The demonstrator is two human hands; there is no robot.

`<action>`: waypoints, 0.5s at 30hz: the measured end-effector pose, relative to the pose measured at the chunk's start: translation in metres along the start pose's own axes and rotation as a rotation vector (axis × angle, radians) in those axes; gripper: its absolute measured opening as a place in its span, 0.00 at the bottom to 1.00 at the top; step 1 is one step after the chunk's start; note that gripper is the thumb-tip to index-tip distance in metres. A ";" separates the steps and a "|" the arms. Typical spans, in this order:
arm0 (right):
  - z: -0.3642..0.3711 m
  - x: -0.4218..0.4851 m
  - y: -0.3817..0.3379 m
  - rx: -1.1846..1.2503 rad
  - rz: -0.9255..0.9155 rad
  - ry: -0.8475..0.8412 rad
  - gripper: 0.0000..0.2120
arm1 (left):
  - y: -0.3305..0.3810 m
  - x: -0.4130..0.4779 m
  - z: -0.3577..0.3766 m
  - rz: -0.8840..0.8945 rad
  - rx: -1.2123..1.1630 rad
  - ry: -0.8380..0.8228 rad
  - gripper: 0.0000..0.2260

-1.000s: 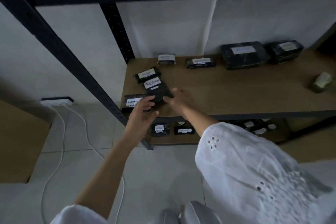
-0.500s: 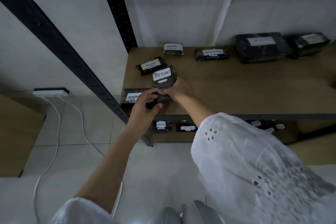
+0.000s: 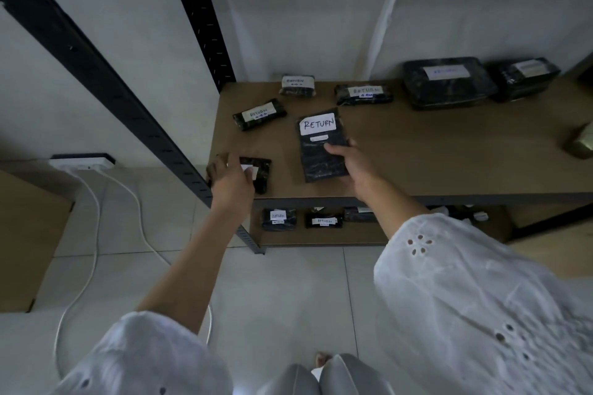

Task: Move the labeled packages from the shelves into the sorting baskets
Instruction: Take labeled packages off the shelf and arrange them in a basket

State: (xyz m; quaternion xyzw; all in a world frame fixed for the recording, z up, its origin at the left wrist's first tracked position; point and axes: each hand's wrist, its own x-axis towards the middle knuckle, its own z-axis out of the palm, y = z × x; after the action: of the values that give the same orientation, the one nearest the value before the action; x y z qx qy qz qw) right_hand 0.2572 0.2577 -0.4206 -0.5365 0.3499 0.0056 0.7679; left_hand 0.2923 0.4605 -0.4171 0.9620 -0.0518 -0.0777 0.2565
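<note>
On the wooden shelf (image 3: 449, 163), the two big wrapped boxes (image 3: 449, 83) at the back stay where they were, and so do the small packages beside them. The change is with the flat package (image 3: 321, 151) marked RETURN. Half a second ago both hands were on it near the front edge. Now only the right hand (image 3: 353, 167) holds it, thumb on top and fingers under, over the front middle of the shelf. It is hard to tell if it touches the wood. The left hand (image 3: 229, 179) has let go and moved to the left. It now lies on the corner package (image 3: 260, 173) at the front left of the shelf and hides part of its white label. Its fingers bend over the package, but it is not clear if they have closed round it yet. This looks like the person means to carry two packages at once, one in each hand. No baskets show here, so both packages likely have some way to go.
</note>
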 end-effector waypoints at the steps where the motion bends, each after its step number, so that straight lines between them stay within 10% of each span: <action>1: 0.000 -0.001 0.001 0.026 -0.002 0.000 0.11 | 0.000 0.002 0.001 -0.026 0.059 -0.024 0.18; 15: -0.011 -0.014 0.010 0.073 -0.009 -0.018 0.09 | 0.009 0.017 0.005 -0.137 0.345 -0.169 0.26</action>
State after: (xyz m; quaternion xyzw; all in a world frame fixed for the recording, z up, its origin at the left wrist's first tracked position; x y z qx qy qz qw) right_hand 0.2369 0.2580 -0.4228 -0.5095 0.3406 -0.0058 0.7902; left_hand 0.3076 0.4479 -0.4190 0.9831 -0.0203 -0.1651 0.0766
